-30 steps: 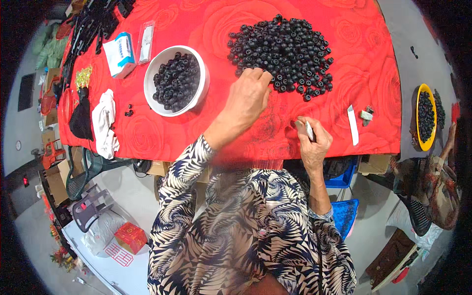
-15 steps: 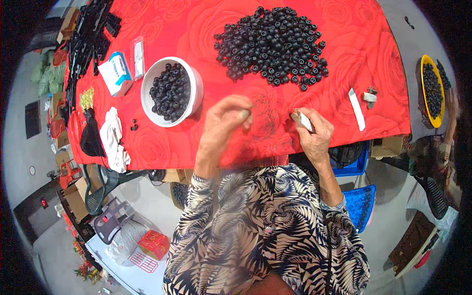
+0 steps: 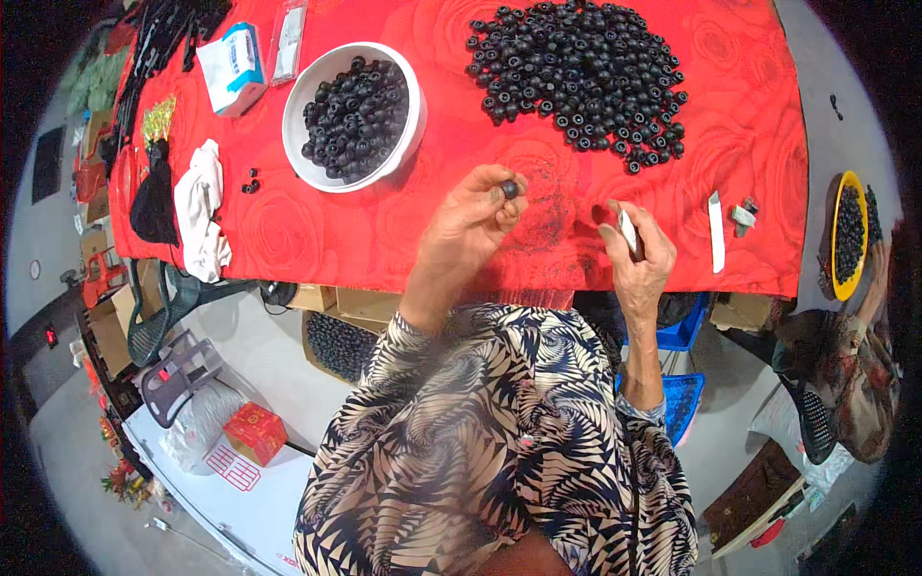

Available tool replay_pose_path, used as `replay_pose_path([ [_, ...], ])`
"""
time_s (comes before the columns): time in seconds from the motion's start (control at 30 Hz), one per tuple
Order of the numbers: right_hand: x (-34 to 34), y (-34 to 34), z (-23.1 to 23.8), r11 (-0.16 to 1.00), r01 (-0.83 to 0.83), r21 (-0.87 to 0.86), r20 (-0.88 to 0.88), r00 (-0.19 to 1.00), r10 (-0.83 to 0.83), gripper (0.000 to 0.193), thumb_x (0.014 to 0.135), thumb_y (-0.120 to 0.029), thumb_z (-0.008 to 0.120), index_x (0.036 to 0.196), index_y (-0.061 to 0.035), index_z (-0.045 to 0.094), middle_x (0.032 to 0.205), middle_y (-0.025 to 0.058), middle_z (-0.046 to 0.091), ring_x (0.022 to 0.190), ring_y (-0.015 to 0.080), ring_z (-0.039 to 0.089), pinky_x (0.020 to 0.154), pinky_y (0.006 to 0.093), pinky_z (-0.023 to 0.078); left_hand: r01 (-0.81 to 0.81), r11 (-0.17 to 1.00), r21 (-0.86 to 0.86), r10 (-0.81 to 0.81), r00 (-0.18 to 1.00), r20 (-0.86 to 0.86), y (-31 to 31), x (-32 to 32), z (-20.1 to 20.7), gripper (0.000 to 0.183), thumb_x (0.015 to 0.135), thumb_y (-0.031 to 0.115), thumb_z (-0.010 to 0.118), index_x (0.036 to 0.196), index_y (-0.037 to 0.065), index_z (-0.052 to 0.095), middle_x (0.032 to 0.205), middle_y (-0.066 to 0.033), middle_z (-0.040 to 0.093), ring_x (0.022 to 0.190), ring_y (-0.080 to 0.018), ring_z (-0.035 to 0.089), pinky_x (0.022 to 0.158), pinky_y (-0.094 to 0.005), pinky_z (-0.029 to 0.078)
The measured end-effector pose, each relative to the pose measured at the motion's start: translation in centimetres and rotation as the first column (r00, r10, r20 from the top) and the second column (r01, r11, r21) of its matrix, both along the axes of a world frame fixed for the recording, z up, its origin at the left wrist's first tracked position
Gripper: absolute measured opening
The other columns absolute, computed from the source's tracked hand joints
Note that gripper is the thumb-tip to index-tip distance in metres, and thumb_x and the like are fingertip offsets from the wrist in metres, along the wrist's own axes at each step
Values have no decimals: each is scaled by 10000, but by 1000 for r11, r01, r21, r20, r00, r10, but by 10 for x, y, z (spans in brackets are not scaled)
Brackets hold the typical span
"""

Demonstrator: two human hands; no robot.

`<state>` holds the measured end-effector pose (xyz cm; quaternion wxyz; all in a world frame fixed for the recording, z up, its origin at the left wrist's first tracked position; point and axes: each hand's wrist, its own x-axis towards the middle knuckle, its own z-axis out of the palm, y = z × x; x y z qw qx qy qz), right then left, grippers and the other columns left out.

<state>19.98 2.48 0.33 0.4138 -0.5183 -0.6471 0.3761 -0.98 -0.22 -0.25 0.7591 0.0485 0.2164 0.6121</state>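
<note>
Between the thumb and fingertips of my left hand [image 3: 473,213] is a small round black plastic cap [image 3: 509,189], held up over the red cloth. My right hand [image 3: 642,252] is closed around a small flat whitish tool [image 3: 628,233]; its working end is too small to make out. The hands are apart, with dark crumbs scattered on the cloth between them. Beyond them lies a large pile of similar black caps [image 3: 581,82]. A white bucket [image 3: 415,125] filled with black caps stands to the left of my left hand.
On the table's left lie a white cloth [image 3: 200,206], a black pouch [image 3: 156,197], a tissue pack [image 3: 230,72] and several loose caps [image 3: 251,180]. A white strip [image 3: 716,233] lies right of my right hand. Farther right, a person sits by a yellow tray [image 3: 848,278] of black pieces.
The view has shifted, so the table sits higher in it. My left hand has turned and moved up a little, and a black cap now shows in its fingertips. My right hand keeps its tool.
</note>
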Motion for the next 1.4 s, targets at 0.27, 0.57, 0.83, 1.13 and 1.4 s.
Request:
replay_pose_path([
  [0.27, -1, 1, 20, 972, 22, -234, 11, 1000, -20, 211, 758, -14, 618, 965, 20, 595, 800, 83, 600, 708, 149, 571, 616, 267, 443, 14, 1000, -6, -14, 999, -31, 1, 3, 4, 164, 806, 39, 585, 967, 30, 554, 959, -77, 528, 758, -125, 459, 639, -203, 393],
  [0.57, -22, 9, 38, 957, -249, 152, 220, 952, 213, 204, 766, 38, 565, 969, 27, 567, 764, 128, 560, 666, 221, 572, 586, 320, 436, -23, 995, 92, 55, 932, -357, 0, 4, 17, 214, 808, 36, 571, 1018, 3, 540, 944, -110, 575, 784, -159, 547, 668, -243, 439],
  [0.83, -25, 10, 56, 865, -366, -343, -240, 925, 296, 251, 815, -117, 527, 1013, 25, 589, 807, 87, 602, 721, 171, 569, 831, 305, 418, -32, 983, 181, 96, 930, -355, -2, 3, 19, 135, 843, -6, 515, 974, -36, 530, 864, -127, 583, 764, -191, 606, 681, -265, 504],
  [1.13, -28, 6, 51, 922, -236, -308, -185, 965, 185, 209, 815, -103, 554, 969, 33, 592, 837, 51, 607, 774, 117, 563, 743, 255, 438, 43, 981, 187, 43, 900, -433, 1, 3, 26, 110, 843, -47, 481, 946, -45, 522, 860, -107, 558, 768, -187, 615, 687, -259, 512],
  [1.4, -32, 4, 55, 935, -221, -279, -149, 971, 185, 195, 771, -47, 592, 949, 32, 588, 832, 75, 603, 775, 141, 577, 693, 251, 447, 66, 954, 292, 65, 906, -418, 1, 3, 15, 123, 864, -26, 476, 974, -50, 523, 948, -105, 517, 807, -203, 613, 721, -287, 524],
])
